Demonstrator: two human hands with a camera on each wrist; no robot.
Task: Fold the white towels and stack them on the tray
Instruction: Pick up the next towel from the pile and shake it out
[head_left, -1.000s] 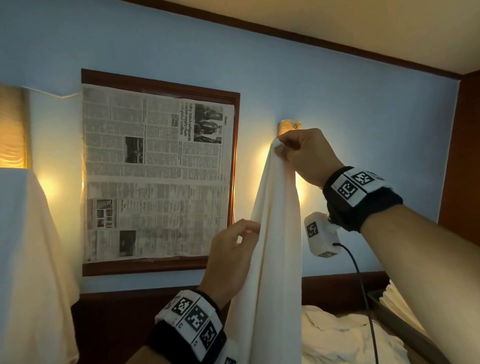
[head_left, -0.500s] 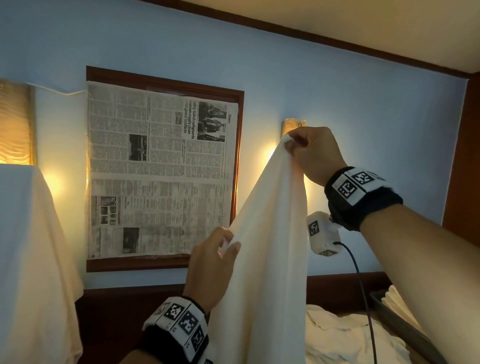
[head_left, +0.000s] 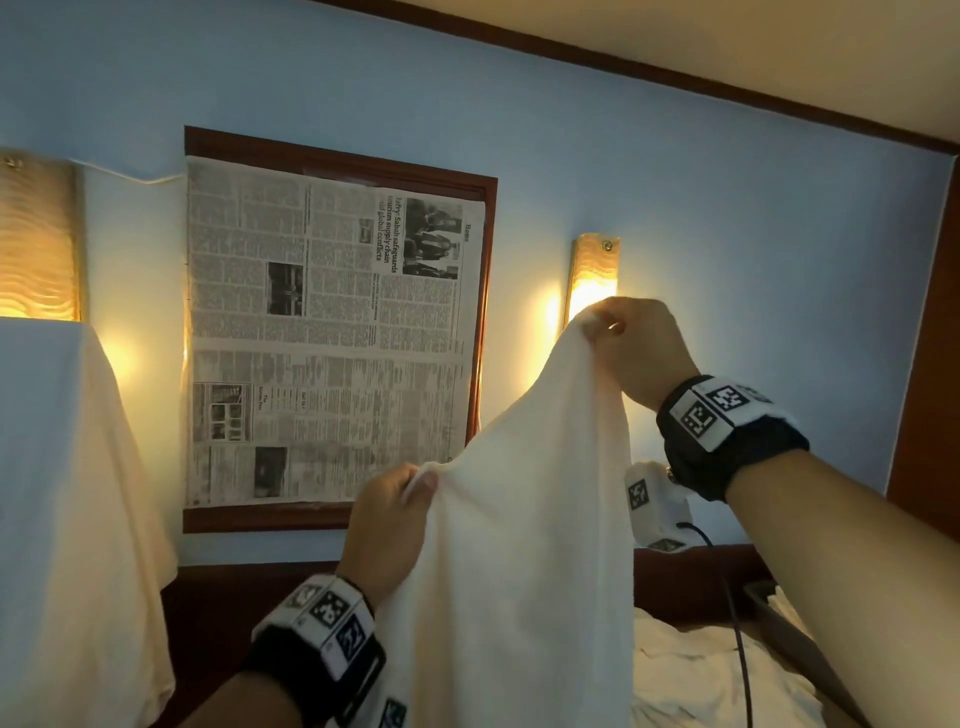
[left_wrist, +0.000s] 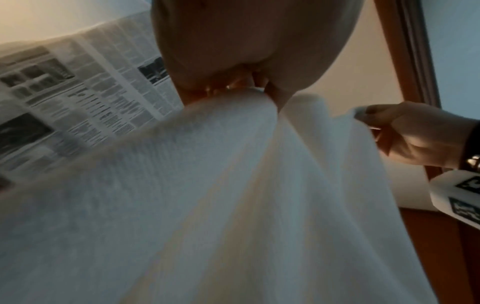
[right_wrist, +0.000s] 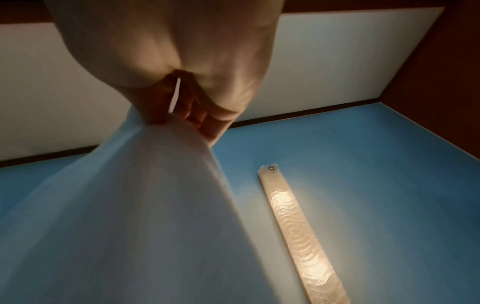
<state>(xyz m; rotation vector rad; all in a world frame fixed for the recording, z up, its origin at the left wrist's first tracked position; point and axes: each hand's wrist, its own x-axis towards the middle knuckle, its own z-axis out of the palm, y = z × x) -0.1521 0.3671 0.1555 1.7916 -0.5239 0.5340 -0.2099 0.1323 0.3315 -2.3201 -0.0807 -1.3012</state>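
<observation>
Spreading a white towel in the air before the first fold.

The right hand (head_left: 636, 353) pinches one top corner of the white towel (head_left: 524, 561) high in front of the wall lamp (head_left: 592, 280); the left hand (head_left: 387, 530) pinches the top edge lower down, so that edge slopes and the cloth hangs slack between them. By my reading, the next move calls for the left hand to find the far corner and level the edge. There is open air toward the newspaper-covered frame (head_left: 332, 332). More rumpled towels (head_left: 691, 670) lie at the lower right, beside what looks like the tray (head_left: 795, 639), whose dark rim only partly shows.
</observation>
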